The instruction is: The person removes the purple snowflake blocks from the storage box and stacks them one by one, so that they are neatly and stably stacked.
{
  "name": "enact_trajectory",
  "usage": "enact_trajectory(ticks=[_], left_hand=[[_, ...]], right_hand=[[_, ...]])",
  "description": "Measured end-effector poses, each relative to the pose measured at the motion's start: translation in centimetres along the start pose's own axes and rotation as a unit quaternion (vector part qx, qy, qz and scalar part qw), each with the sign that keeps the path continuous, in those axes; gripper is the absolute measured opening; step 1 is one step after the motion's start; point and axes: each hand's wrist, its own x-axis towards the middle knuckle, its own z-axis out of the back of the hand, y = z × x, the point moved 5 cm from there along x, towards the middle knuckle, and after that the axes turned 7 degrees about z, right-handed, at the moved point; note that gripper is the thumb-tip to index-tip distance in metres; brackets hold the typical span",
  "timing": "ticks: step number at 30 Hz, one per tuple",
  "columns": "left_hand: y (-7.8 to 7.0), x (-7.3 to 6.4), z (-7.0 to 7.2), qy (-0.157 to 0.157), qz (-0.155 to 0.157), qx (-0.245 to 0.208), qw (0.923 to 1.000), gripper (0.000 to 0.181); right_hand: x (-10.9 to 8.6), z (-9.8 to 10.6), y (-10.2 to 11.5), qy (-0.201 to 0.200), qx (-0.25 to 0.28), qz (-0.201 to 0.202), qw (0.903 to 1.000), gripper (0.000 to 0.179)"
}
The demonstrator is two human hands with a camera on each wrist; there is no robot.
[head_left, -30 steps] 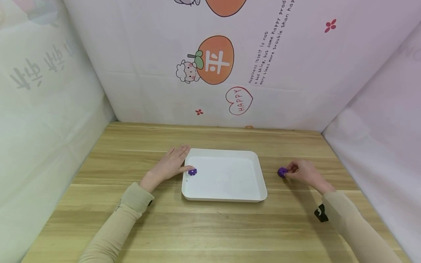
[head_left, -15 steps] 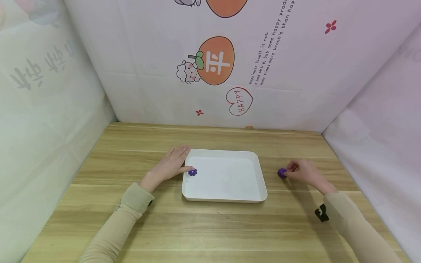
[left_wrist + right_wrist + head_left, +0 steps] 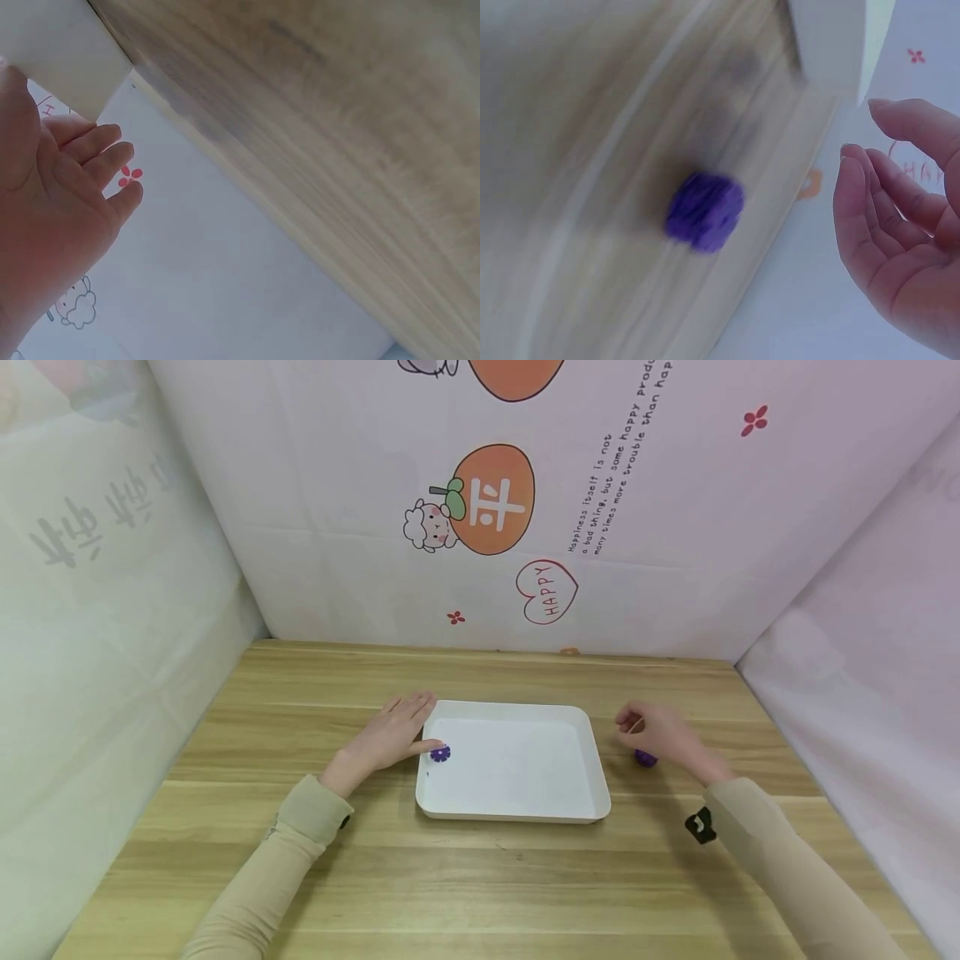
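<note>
My left hand (image 3: 390,731) rests at the left side of a shallow white tray (image 3: 513,817), fingers extended along its back left corner. Its thumb reaches over the rim, its tip beside a purple notched disc (image 3: 440,753) inside the tray. To the right of the tray, my right hand (image 3: 660,732) is above the table with thumb and fingers loosely bent. A gap shows between thumb and fingertips in the right wrist view, with nothing seen in it. Below that hand, a short stack of purple notched discs (image 3: 705,211) sits on the table, partly hidden in the head view.
The wooden table (image 3: 480,885) is enclosed by white printed cloth at the back (image 3: 337,527), left (image 3: 112,635) and right (image 3: 862,652). The right sleeve (image 3: 780,860) crosses the table's front right part.
My right hand has left the purple stack, moving left and up toward the tray, and its fingertips have parted from the stack. The left hand and the tray stay in place.
</note>
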Motion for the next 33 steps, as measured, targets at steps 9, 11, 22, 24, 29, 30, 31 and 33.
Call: enact_trajectory(ticks=[9, 11, 22, 24, 29, 30, 31, 33], left_hand=[[0.1, 0.1, 0.2, 0.013, -0.005, 0.003, 0.9999, 0.088], [0.1, 0.1, 0.2, 0.016, -0.006, 0.0, 0.9999, 0.088], [0.3, 0.0, 0.2, 0.025, -0.009, -0.012, 0.9996, 0.089], [0.4, -0.1, 0.2, 0.029, -0.007, -0.017, 0.9994, 0.089], [0.6, -0.1, -0.1, 0.044, -0.003, -0.022, 0.9988, 0.09], [0.6, -0.1, -0.1, 0.045, -0.003, -0.022, 0.9987, 0.089], [0.7, -0.1, -0.2, 0.046, -0.004, -0.022, 0.9987, 0.089], [0.7, -0.1, -0.2, 0.047, -0.003, -0.023, 0.9986, 0.089]], right_hand=[[3.6, -1.8, 3.5, 0.005, 0.005, 0.059, 0.9982, 0.025], [4.3, -2.2, 4.2, 0.01, 0.006, 0.066, 0.9978, 0.025], [7.1, -4.5, 8.1, 0.037, 0.028, 0.1, 0.9939, 0.026], [7.4, -4.9, 8.7, 0.043, 0.03, 0.101, 0.9935, 0.026], [8.2, -5.9, 10.0, 0.052, 0.031, 0.113, 0.9917, 0.024], [8.3, -6.1, 10.2, 0.052, 0.03, 0.117, 0.9913, 0.024], [8.4, -6.3, 10.5, 0.053, 0.033, 0.12, 0.9908, 0.024], [8.7, -6.7, 11.1, 0.056, 0.042, 0.126, 0.9896, 0.023]])
